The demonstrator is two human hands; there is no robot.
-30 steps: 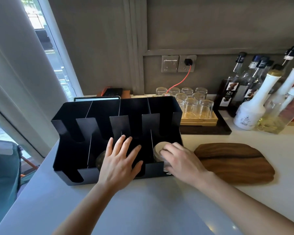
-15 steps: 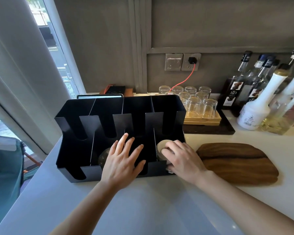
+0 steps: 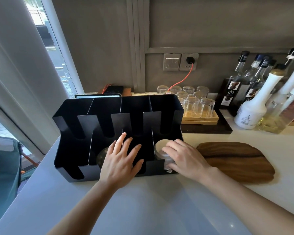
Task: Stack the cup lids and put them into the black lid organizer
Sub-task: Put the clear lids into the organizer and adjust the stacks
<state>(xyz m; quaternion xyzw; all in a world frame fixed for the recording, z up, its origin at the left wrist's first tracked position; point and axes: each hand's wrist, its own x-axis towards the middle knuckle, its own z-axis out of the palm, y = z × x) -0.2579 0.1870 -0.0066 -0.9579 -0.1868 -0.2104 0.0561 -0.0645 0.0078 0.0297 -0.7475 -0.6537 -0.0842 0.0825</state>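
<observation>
Black lid organizer [image 3: 98,126] on desk [image 3: 143,200]. Left hand [image 3: 120,162] flat, fingers spread, over its middle front, holding nothing. Right hand [image 3: 185,157] curled around lid stack [image 3: 161,150] in organizer's rightmost compartment.

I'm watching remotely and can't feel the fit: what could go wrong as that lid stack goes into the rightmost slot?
1. The right hand covers the lid stack at the organizer front lip; the stack might catch there and tilt or splay.
2. The left hand rests flat across the middle slots and hides the dark lids beside it, so it may knock them.
</observation>
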